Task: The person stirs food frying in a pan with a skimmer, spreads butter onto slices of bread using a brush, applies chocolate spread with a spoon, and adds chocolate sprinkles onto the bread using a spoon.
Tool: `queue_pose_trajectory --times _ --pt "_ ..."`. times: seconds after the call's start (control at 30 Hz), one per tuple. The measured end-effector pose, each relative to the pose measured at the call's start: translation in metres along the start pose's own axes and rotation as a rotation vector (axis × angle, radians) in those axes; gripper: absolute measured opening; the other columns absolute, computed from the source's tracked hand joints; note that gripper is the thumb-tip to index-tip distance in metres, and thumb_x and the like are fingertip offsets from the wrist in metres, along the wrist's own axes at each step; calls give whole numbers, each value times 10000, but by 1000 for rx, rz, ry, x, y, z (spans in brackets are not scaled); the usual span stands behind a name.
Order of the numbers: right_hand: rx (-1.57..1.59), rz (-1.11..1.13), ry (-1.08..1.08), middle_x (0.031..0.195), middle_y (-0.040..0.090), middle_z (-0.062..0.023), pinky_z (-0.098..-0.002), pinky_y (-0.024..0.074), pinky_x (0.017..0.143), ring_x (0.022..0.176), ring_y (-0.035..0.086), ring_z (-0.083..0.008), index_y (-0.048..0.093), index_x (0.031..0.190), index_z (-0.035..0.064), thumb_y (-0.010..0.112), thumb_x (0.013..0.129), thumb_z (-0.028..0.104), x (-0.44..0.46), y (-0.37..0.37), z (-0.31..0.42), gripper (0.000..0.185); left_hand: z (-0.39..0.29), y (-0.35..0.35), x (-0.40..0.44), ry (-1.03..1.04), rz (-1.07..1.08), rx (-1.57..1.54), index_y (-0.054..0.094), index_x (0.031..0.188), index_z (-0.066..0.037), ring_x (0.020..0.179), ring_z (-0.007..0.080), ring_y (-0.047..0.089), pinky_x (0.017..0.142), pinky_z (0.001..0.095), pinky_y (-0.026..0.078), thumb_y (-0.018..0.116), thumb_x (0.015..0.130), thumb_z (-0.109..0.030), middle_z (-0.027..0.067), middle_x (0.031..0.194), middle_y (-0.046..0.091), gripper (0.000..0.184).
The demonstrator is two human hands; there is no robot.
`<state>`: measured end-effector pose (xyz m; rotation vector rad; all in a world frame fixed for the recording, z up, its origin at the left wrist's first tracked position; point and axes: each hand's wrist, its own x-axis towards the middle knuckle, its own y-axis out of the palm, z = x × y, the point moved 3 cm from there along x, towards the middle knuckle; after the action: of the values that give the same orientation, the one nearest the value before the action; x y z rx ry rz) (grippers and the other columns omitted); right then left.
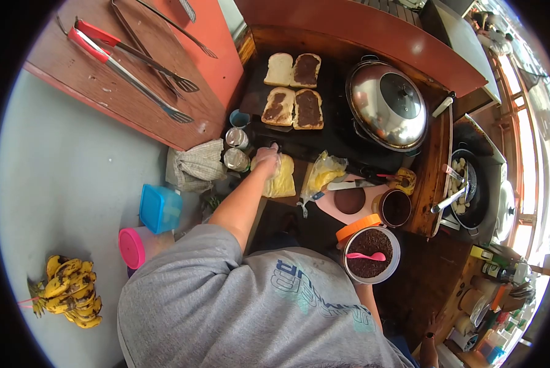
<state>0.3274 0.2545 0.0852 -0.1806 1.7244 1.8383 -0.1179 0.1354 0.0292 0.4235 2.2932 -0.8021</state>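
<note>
My left hand (266, 161), in a thin clear glove, reaches to the griddle's front edge. Its fingers curl at a small dark part that I cannot make out, beside a bread slice (282, 181) with yellow spread. On the black griddle (333, 138) lie white bread (278, 69) and slices with chocolate spread (308, 109). A jar of chocolate sprinkles (367, 270) with a pink spoon (370, 256) is held up by my torso. My right forearm (368, 302) runs beneath it; the jar hides my right hand. An orange lid (356, 227) shows beside the jar.
A lidded steel pan (390, 105) stands on the griddle's right. A knife (351, 184) and plastic bag (325, 173) lie near a pink board (333, 205). Cans (236, 138) and a cloth (198, 164) are left; tongs (127, 70) hang above. A frying pan (465, 190) is right.
</note>
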Motion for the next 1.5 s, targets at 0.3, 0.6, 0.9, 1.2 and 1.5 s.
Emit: queue_pose_trajectory --times 0.3,0.6,0.9,1.2,1.5 --pt "-3 -27 0 1411 607 -160 -525 517 1075 1261 606 -371 541 1445 95 529 997 530 -3 -1 1 624 29 21 37 -38 5 -894 629 1121 -39 847 299 708 733 397 588 651 1031 -256 128 1047 678 236" --pt "-8 -43 -4 1413 608 -158 -522 509 1082 1264 604 -366 543 1445 94 522 991 540 -4 1 3 636 28 14 58 423 -148 349 659 905 2 714 320 686 680 430 548 673 995 -379 175 835 692 392" --pt "0 -48 -12 1414 608 -157 -518 501 1088 1266 601 -362 546 1445 94 515 986 551 -2 3 3 649 39 24 54 40 86 -856 589 925 -16 572 195 594 514 333 482 694 1010 -260 85 732 632 279" --pt "192 -73 -167 1415 609 -155 -515 493 1094 1269 599 -358 548 1446 93 508 981 562 -18 -51 9 661 -17 4 -15 725 -202 909 699 921 39 1007 463 680 894 516 526 560 1019 -385 307 1022 705 456" --pt "540 -244 -468 1416 609 -153 -512 485 1101 1272 596 -354 551 1446 93 501 976 573 -99 -186 -48 673 15 -23 90 117 205 -148 624 934 -67 671 211 634 574 343 530 625 1038 -240 116 870 690 202"
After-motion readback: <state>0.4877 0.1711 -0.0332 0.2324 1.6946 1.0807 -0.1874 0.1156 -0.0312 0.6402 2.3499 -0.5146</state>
